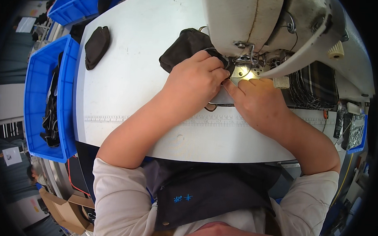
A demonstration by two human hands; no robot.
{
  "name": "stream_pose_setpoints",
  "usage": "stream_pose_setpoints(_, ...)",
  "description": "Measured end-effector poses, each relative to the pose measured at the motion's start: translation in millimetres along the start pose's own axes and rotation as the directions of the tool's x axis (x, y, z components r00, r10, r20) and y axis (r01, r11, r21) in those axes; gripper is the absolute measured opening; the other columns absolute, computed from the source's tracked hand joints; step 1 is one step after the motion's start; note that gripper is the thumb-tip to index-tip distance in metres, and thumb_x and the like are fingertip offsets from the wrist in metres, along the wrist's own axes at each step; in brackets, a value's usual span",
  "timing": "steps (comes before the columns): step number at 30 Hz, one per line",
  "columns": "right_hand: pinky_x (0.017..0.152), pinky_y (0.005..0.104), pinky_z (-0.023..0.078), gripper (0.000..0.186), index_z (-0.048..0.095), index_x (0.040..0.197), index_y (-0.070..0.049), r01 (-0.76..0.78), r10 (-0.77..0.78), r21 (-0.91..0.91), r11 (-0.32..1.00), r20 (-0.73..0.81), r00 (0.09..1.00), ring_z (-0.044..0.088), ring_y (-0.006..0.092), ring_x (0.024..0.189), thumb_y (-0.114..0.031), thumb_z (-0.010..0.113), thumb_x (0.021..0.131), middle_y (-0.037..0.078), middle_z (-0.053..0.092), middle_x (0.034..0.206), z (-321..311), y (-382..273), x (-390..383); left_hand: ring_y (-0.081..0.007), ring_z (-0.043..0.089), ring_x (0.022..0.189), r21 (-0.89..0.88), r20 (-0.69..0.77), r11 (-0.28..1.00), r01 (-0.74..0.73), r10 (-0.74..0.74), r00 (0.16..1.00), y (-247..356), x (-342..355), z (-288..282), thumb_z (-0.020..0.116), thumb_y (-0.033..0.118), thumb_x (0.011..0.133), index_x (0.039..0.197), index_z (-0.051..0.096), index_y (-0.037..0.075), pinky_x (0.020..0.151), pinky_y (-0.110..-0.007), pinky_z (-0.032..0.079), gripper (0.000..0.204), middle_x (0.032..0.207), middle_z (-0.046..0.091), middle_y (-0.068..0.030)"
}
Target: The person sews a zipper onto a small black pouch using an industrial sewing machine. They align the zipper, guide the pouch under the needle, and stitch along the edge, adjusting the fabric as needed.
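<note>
Surroundings: the sewing machine head [259, 24] stands directly beyond the fingers and overhangs them, its presser foot and needle area [246, 59] just past the fingertips, lit by a small lamp. A plaid fabric piece [313, 87] lies to the right of the right hand [258, 101], beside the machine. Well to the left of the fingers, a second dark fabric piece [96, 46] rests alone on the counter [127, 91]. Further left, a blue bin [39, 100] holds dark items.

Work piece: a dark fabric piece with a zipper [185, 47] lies bunched under and beyond the left hand [194, 83], its zipper edge running to the needle area. The left fingers are curled, pressing down on it. The right fingers are narrow, nearly together, tips touching the zipper edge at the lit plate.

Clearance: a printed ruler strip [155, 120] runs across the counter nearer the body than the fingers. Counter surface is open left of the left hand; the machine blocks beyond and right.
</note>
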State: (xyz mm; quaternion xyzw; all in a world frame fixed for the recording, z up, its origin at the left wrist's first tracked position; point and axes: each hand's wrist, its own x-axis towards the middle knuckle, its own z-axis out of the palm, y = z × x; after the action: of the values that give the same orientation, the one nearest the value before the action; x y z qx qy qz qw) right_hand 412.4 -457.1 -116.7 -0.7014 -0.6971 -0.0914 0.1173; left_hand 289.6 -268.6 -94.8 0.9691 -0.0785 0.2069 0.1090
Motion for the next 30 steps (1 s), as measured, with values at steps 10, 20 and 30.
stream_pose_setpoints(10,0.049,0.0315,0.049,0.040,0.070,0.119,-0.005,-0.001,0.000,0.024,1.000,0.024,1.000,0.065,0.0157,0.065,-0.008,0.070,0.080,0.001,0.062,0.083,-2,1,-1,-0.0215,0.063,0.099,0.019,0.013,0.998,-0.060,0.059,0.998,-2,5,-9,0.076,0.011,0.074,0.103,0.079,0.008,0.090,-0.033,0.052,0.029,0.103,0.070,-0.0019)
stream_pose_setpoints(20,0.052,0.0316,0.049,0.035,0.071,0.113,-0.006,0.008,-0.008,0.015,1.000,-0.032,0.999,0.065,0.0157,0.067,-0.010,0.070,0.079,0.000,0.061,0.082,-10,2,0,-0.0259,0.065,0.110,-0.145,0.130,0.987,0.070,-0.051,0.990,-3,-1,-12,0.072,0.010,0.080,0.111,0.077,0.002,0.087,-0.036,0.060,0.032,0.121,0.072,-0.0046)
stream_pose_setpoints(30,0.058,0.0324,0.049,0.030,0.070,0.106,-0.006,0.040,-0.038,-0.016,0.999,0.089,0.995,0.066,0.0172,0.069,-0.009,0.071,0.076,0.000,0.064,0.080,-29,4,-5,-0.0320,0.066,0.113,-0.055,0.118,0.976,0.210,-0.203,0.972,39,-1,-7,0.075,0.010,0.081,0.122,0.073,-0.001,0.094,-0.039,0.058,0.042,0.127,0.071,-0.0113)
